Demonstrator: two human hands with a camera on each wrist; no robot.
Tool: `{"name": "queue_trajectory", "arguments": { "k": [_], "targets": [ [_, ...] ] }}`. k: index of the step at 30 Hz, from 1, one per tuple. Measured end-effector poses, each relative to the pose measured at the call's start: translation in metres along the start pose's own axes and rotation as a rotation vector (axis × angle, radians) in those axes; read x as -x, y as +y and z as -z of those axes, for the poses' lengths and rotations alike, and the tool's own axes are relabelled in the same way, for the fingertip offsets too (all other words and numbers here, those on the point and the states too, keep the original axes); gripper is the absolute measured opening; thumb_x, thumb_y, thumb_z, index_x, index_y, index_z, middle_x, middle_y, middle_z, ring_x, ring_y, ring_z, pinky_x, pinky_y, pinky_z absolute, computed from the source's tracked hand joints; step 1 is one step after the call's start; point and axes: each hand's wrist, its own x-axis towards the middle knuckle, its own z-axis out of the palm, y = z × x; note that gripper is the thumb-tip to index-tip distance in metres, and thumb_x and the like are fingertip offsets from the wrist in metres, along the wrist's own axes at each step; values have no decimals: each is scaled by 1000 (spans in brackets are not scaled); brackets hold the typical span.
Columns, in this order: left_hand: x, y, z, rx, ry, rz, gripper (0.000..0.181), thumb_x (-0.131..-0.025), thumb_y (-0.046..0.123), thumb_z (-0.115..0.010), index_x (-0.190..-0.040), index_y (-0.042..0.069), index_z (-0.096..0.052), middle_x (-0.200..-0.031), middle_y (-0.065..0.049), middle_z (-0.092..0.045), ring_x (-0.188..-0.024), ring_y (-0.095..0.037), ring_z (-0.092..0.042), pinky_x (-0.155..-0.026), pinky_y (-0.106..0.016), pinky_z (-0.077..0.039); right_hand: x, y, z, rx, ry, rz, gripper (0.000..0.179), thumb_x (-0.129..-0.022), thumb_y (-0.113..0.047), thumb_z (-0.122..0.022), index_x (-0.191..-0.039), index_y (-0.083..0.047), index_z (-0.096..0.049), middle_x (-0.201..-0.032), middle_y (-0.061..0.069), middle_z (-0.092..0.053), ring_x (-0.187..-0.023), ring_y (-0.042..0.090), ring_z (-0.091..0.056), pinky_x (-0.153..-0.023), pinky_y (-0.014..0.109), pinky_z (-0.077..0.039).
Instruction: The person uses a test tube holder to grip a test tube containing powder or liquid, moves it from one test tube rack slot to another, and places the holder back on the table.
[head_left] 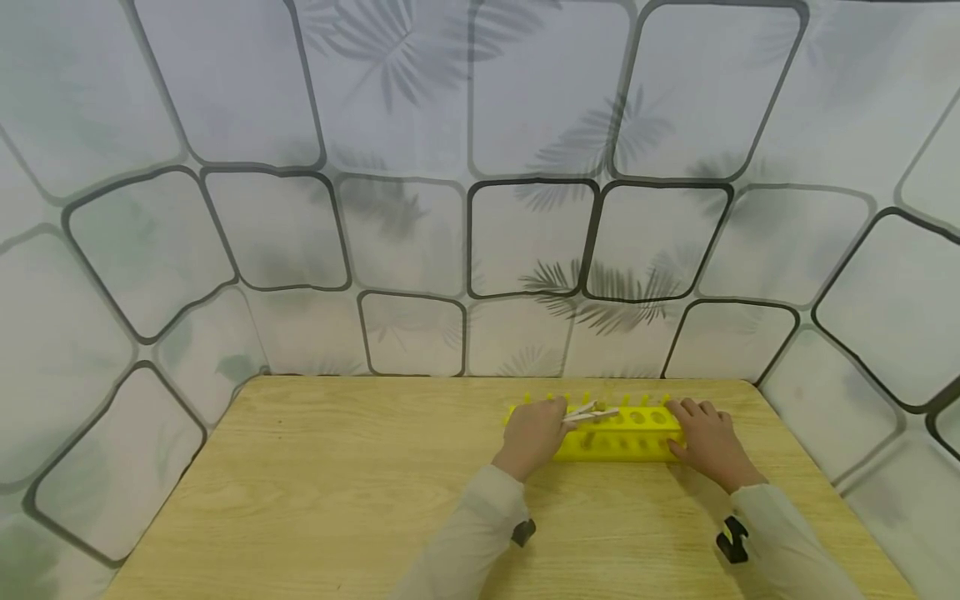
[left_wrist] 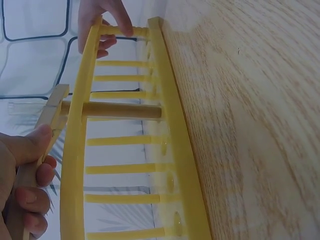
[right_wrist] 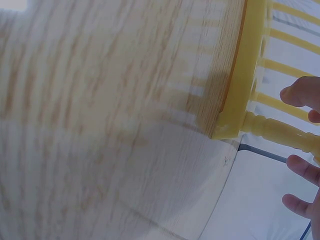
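A yellow test tube rack (head_left: pixel 618 451) stands on the wooden table, with round holes along its top and pegs at the back. My left hand (head_left: pixel 534 437) grips a wooden test tube clamp (left_wrist: pixel 53 107) over the rack's left part. In the left wrist view the clamp's jaws are at a test tube (left_wrist: pixel 125 110), which passes through the top plate and reaches the lower one. Its clear mouth sticks out above the clamp, while the lower part looks brownish. My right hand (head_left: pixel 708 443) holds the rack's right end, thumb in front and fingers over the top.
The light wood table (head_left: pixel 337 483) spreads out to the left and in front of the rack. A pale curtain (head_left: pixel 412 333) with a grey block and leaf print hangs behind and at both sides. Black straps show at both sleeves.
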Motion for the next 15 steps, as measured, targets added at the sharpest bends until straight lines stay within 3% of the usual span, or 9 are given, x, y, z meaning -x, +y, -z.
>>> {"name": "queue_trajectory", "arguments": {
  "k": [15],
  "targets": [
    [-1, 0, 2, 1, 41, -11, 30, -84, 45, -64, -77, 16, -57, -56, 7, -51, -40, -3, -29, -35, -13, -19, 0, 0, -1, 4, 25, 4, 60, -68, -23, -82, -118, -5, -52, -98, 14, -57, -87, 36, -53, -68, 57, -43]
  ]
}}
